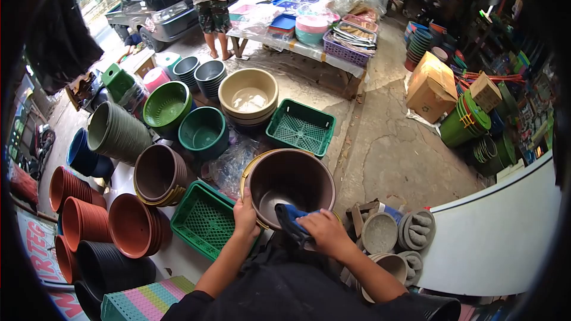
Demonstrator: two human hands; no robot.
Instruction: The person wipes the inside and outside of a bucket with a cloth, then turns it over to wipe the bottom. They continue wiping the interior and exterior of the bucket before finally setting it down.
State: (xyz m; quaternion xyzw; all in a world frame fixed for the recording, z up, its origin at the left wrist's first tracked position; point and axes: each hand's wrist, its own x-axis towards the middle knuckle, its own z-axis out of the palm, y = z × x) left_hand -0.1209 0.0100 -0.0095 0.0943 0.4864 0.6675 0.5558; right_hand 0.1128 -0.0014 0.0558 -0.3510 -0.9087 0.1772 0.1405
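Observation:
A dark brown bucket (291, 172) with a yellow handle is tilted toward me in front of my body, its mouth facing up. My left hand (245, 216) is closed on the left side of its rim. My right hand (325, 232) is closed on a blue and black cloth (290, 219), which lies over the near rim and hangs partly inside the bucket. The bucket's underside is hidden. Beside my left forearm stand green crates (205, 217), and a green basket (301, 126) lies just beyond the bucket.
Stacked terracotta pots (132, 226), brown buckets (160, 173) and beige tubs (248, 92) crowd the left and front. Stone mortars (380, 233) sit at my right near a white panel (488, 232). Farther off are a goods table (351, 68), cardboard box (431, 88), person (208, 0) and vehicle (160, 9).

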